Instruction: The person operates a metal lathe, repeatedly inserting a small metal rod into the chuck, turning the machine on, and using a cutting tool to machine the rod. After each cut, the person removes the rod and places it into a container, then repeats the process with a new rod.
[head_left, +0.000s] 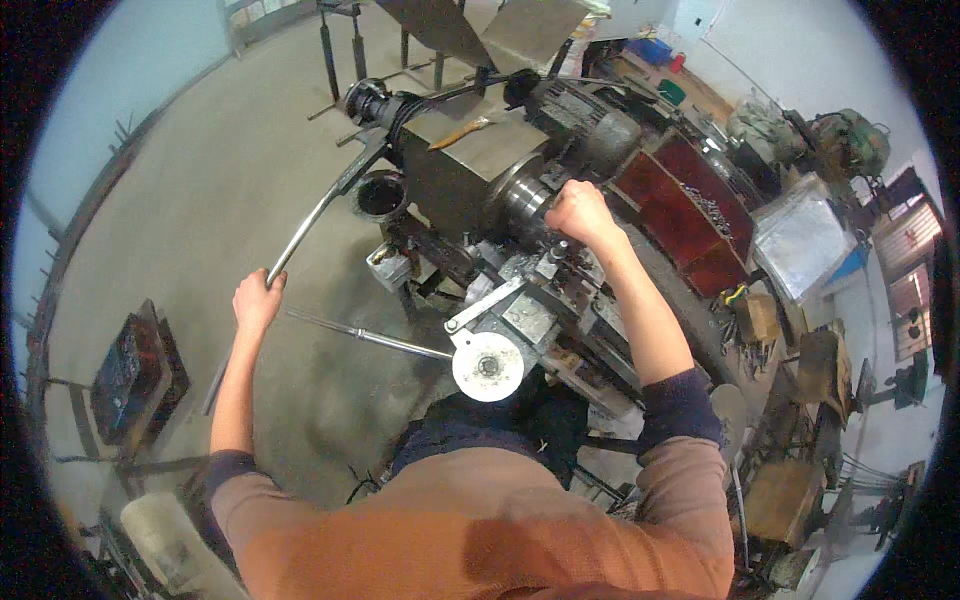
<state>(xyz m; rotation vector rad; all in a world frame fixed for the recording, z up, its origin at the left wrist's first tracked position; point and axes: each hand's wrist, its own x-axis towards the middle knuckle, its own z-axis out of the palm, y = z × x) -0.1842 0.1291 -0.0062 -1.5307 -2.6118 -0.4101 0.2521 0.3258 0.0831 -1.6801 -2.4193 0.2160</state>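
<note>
My left hand [258, 300] is wrapped round a long metal lever bar [312, 222], out to the left of a lathe. The bar slants up to the far-left end of the headstock [425, 165]. My right hand [580, 212] is closed in a fist at the front of the round steel chuck [524, 196]; whatever its fingers hold is hidden. Just nearer than that hand sits the tool post [550, 262]. A pale round handwheel disc [487, 370] is closer to my body, with a metal handle [400, 343] pointing left from it.
On the headstock lies a wooden-handled brush [462, 132]. A motor [590, 122] stands behind the chuck. To the right are a dark red tray [680, 190] with metal shavings and a silvery sheet-covered box [802, 238]. A dark red box [135, 375] stands on the left floor.
</note>
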